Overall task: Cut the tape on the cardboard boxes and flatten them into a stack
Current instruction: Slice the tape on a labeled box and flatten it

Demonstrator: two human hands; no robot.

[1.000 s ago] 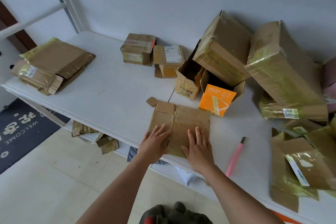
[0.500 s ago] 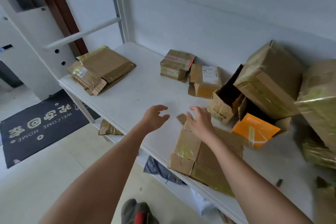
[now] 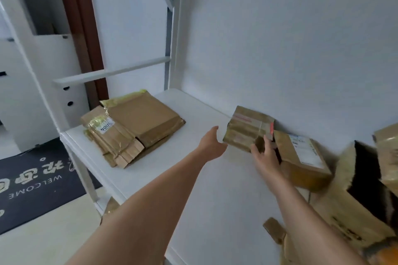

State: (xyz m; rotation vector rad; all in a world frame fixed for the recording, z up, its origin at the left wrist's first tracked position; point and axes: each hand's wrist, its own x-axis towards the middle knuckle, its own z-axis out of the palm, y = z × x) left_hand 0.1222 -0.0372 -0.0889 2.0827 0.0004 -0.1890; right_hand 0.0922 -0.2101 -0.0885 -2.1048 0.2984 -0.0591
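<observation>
Your right hand (image 3: 265,155) pinches the taped box (image 3: 247,128) at the bench (image 3: 193,178) back wall, left hand (image 3: 212,143) spread just beside it; a one-corner grip could let it twist and drop, knocking the labelled box (image 3: 301,157) touching it

Smooth matt white table top (image 3: 189,178), stack of flattened brown cardboard boxes (image 3: 131,129) with glossy yellowish tape, sealed cardboard box (image 3: 245,127) wrapped in shiny clear tape, cardboard parcel (image 3: 301,157) with white paper label, dark woven doormat (image 3: 32,180), matt white wall (image 3: 290,49).
</observation>
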